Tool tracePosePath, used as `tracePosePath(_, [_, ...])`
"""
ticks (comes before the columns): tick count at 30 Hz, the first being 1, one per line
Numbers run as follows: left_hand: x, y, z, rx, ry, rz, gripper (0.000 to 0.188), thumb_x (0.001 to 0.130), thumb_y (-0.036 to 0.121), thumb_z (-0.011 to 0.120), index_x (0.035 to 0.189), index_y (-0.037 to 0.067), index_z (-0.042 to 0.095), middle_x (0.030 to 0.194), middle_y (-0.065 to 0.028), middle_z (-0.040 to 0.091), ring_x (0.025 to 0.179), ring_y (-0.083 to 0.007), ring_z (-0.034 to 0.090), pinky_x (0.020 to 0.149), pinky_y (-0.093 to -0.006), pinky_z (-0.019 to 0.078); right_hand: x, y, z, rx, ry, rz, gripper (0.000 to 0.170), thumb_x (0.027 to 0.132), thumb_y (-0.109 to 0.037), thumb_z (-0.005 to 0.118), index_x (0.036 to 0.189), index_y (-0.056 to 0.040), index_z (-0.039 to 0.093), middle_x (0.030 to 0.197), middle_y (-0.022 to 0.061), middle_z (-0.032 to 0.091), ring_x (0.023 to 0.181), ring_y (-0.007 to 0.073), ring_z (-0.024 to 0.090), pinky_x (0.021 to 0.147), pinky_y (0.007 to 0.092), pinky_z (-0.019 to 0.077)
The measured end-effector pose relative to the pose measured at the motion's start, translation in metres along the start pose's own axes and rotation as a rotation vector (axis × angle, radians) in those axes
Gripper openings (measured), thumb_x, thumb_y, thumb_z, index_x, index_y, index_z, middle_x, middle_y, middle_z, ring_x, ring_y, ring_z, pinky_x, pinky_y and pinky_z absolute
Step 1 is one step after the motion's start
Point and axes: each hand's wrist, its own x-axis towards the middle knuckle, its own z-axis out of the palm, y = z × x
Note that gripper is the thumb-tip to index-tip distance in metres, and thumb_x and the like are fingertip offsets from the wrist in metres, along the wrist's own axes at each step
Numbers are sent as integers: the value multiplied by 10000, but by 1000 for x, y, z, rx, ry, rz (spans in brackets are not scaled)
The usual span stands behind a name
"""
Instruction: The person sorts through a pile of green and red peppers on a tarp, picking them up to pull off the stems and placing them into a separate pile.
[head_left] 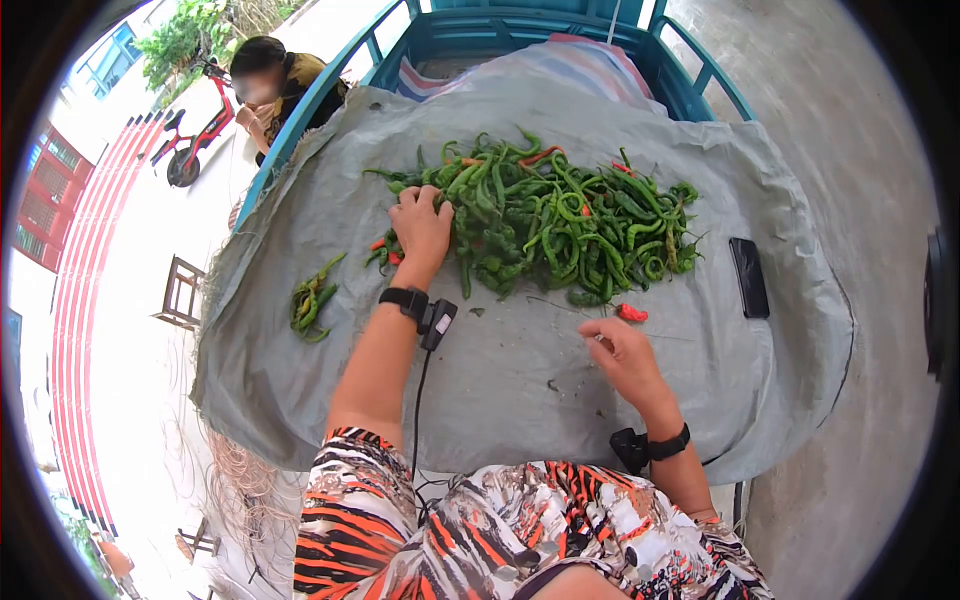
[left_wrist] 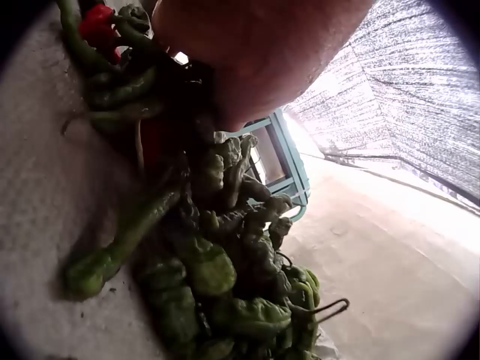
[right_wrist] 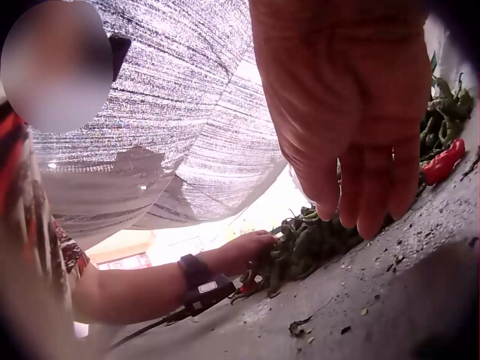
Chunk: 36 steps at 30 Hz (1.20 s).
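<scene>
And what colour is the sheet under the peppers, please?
The sheet is grey; it shows best in the head view.

You are wearing a garment (head_left: 470, 520) splashed with orange, black, white and grey, its left sleeve (head_left: 340, 500) showing bold stripes. On the left you are wearing a black strap (head_left: 403, 299) with a boxy black camera (head_left: 434, 333), pale-labelled, trailing a thin black cable (head_left: 419, 395); on the right, a black band (head_left: 668, 443) with a dark mount (head_left: 629, 450).

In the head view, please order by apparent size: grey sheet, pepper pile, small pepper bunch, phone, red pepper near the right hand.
1. Grey sheet
2. Pepper pile
3. Small pepper bunch and phone: too alike to rank
4. Red pepper
</scene>
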Motion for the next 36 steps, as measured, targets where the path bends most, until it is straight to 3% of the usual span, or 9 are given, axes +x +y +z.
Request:
tracePosePath(2, [-18,25,-20,-87,66,2,109,829,161,705,931,124,703,1077,-71,617,1007,-347,509,882,-451,416,-3,4,4,-18,0,-23,204,872,-49,643,1072,-60,679,958,94,674,807,248,652,700,337,511])
tracePosePath(6, [-53,44,-54,-116,-17,154,132,842,120,675,972,96,682,1047,-71,625,1003,-330,500,907,-441,399,-10,-1,12,-46,-39,-15,180,890,-78,621,1059,-63,679,968,107,674,844,292,657,727,361,518])
tracePosePath(13, [-106,59,-88,-393,-196,118,144,882,101,661,1022,86,691,1109,-85,660,995,-344,535,875,-421,446,-11,-12,28,-118,-95,-102,176,901,-102,615,1060,-72,684,976,121,681,866,304,662,739,374,520])
tracePosePath(17, [-99,61,-101,-198,206,334,274,918,146,645,1186,128,703,1104,-103,660,953,-294,563,857,-408,452,-11,-17,31,-107,-98,-102,173,896,-94,621,1057,-74,682,980,119,683,872,307,666,737,377,522])
tracePosePath(20, [-89,72,-137,16,302,244,279,959,180,630,1227,139,696,1018,-86,638,916,-190,573,770,-362,470,-12,-20,33,-89,-91,-94,170,892,-91,626,1053,-85,679,969,111,677,847,305,660,728,370,526])
tracePosePath(23, [-88,83,-161,-785,113,-134,286,1015,235,577,1249,99,670,925,-40,601,837,-99,567,686,-294,474,-11,-26,35,-47,-63,-87,216,882,-85,649,1098,-85,669,947,94,671,769,260,636,698,331,516])
tracePosePath(26, [-102,96,-167,-1326,-165,-320,338,1053,274,512,1273,46,629,888,-13,596,775,-50,569,643,-222,469,-10,-48,38,129,32,-68,312,894,-78,663,1203,-62,624,980,64,658,788,158,623,704,287,507])
tracePosePath(30, [-139,110,-137,-1319,-431,-390,352,1059,284,492,1254,19,616,856,-17,610,731,-72,599,662,-224,490,-14,-72,38,415,-11,19,401,921,-93,650,1307,-42,553,957,39,661,796,114,626,715,268,514])
tracePosePath(36, [-185,96,-109,-902,-779,-392,286,1007,231,565,1188,21,634,779,-22,619,702,-92,591,644,-258,487,-30,-30,41,120,-233,153,282,946,-212,610,1199,-91,625,769,117,663,713,239,654,658,350,495])
